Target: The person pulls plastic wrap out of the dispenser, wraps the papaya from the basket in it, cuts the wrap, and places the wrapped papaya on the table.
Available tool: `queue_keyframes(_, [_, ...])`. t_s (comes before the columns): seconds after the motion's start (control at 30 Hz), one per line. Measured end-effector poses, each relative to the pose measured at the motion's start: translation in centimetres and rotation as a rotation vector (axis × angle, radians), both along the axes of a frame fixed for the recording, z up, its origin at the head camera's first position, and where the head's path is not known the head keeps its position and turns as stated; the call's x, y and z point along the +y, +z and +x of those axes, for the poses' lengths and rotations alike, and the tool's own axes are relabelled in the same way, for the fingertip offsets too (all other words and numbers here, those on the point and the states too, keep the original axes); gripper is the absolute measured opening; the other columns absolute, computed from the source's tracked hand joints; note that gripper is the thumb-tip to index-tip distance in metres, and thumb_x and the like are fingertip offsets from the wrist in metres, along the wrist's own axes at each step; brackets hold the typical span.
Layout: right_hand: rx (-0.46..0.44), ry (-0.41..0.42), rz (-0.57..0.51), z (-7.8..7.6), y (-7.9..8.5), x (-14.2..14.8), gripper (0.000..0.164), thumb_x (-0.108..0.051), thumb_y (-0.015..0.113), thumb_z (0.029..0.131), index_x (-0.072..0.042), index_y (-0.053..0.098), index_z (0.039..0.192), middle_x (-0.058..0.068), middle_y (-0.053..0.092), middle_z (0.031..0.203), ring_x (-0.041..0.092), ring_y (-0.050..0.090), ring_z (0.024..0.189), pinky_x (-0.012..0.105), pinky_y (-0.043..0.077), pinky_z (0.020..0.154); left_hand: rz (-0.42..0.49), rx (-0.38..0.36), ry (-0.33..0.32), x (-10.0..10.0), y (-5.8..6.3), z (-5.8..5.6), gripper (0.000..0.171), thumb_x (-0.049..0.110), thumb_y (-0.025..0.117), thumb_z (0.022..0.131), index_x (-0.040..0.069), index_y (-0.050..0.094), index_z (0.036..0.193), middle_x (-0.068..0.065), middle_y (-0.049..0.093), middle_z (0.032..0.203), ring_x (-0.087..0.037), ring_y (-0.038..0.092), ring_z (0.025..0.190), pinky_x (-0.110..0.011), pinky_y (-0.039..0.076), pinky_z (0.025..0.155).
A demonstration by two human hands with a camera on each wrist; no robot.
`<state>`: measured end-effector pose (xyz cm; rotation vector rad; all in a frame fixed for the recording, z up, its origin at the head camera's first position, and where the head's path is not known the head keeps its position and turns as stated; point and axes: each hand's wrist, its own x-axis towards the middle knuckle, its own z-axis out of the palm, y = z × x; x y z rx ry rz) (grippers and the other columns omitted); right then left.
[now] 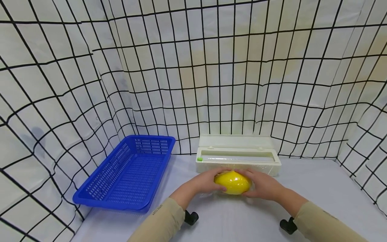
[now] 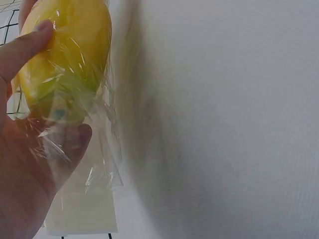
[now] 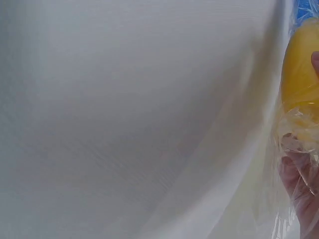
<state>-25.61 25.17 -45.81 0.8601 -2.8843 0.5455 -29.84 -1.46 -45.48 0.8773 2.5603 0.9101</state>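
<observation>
Between my two hands is a yellow oval fruit [image 1: 233, 183] covered in clear cling film [image 2: 102, 149]. My left hand [image 1: 205, 181] grips its left side, thumb on the near face. From the right, my right hand [image 1: 266, 185] holds the other side with curled fingers. Loose, crinkled film hangs past the fruit's end over the left fingers in the left wrist view, and film also trails over the right fingers in the right wrist view. Just behind the hands stands a white cling film dispenser [image 1: 203, 166], its lid [image 1: 235, 141] raised and a film roll [image 1: 239, 158] inside.
A blue perforated plastic basket [image 1: 105, 201] stands on the white tabletop [image 1: 229, 223] to the left. A small green piece [image 1: 200, 159] sits at the dispenser's left end. Black wire grid [image 1: 217, 84] with white sheeting behind it encloses the back and sides.
</observation>
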Motion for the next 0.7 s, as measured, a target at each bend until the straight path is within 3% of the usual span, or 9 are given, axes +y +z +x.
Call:
queue_keyframes(0.37, [-0.059,0.007,-0.097,0.6,2.0,-0.1,0.093,-0.049,0.086,0.071,-0.031,0.04,0.15,-0.002,0.054,0.136,0.02,0.056,0.116,0.051,0.049,0.096,0.164,-0.143,-0.028,-0.7,2.2,0.3,0.058,0.043,0.078,0.084,0.048,0.05,0.134,0.005,0.059,0.131,-0.013,0.059,0.107,-0.036,0.049,0.095])
queue_keyframes(0.53, [-0.004,0.016,-0.116,0.6,3.1,-0.2,0.093,-0.048,0.087,0.07,-0.026,0.043,0.15,-0.006,0.059,0.13,0.018,0.058,0.112,0.049,0.051,0.094,0.175,-0.171,-0.018,-0.9,3.4,0.3,0.057,0.043,0.078,0.084,0.043,0.05,0.133,-0.002,0.059,0.135,-0.017,0.061,0.108,-0.037,0.052,0.093])
queue_keyframes(0.7, [-0.03,0.013,-0.148,0.4,3.9,-0.3,0.091,-0.047,0.088,0.07,-0.026,0.045,0.148,-0.008,0.058,0.133,0.017,0.057,0.114,0.049,0.049,0.097,0.153,-0.161,0.011,-1.0,4.4,0.4,0.058,0.048,0.077,0.083,0.041,0.049,0.133,0.002,0.053,0.142,-0.02,0.061,0.109,-0.037,0.053,0.091])
